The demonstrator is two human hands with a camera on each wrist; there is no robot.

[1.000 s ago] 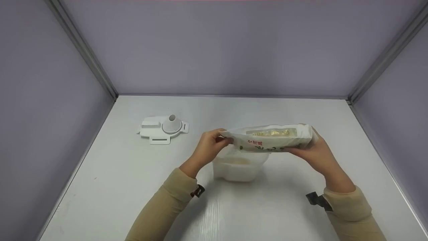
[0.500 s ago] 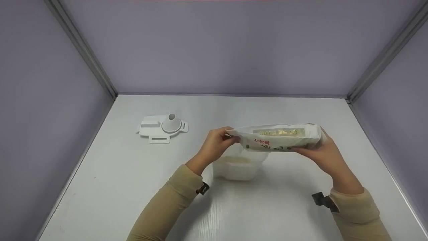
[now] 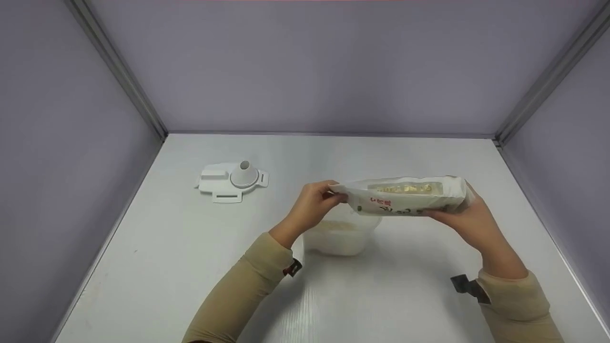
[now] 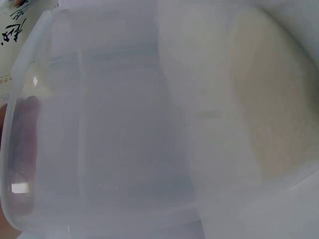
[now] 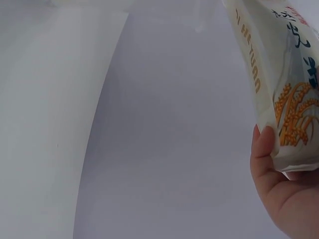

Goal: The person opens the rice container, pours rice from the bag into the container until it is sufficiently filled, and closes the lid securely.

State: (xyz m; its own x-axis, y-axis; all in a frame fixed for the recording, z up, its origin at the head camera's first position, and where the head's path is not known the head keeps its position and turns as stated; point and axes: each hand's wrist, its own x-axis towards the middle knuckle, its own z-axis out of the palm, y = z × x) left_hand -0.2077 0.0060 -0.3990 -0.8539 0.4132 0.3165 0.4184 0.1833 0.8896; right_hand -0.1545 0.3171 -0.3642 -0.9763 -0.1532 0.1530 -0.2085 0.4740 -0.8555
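A white printed rice bag [image 3: 367,207] lies nearly level in the air between both hands, with a clear window along its upper side in the head view. My left hand [image 3: 310,207] pinches its left end. Around the other end my right hand [image 3: 472,219] grips, thumb along the near side; orange grain ears [image 5: 296,117] are printed there. Just below the bag's left end, a translucent plastic container [image 3: 336,242] stands on the table, partly hidden by the bag and left hand. Pale grain [image 4: 274,94] covers its bottom in the left wrist view.
A white plastic lid [image 3: 209,185] with slotted side clips and a short cone-shaped spout lies at the back left of the white table [image 3: 143,281]. Grey panels [image 3: 329,66] enclose the table at the back and both sides.
Both hands have shifted a little to the right with the bag, staying at about the same height. The container and the lid stay in place.
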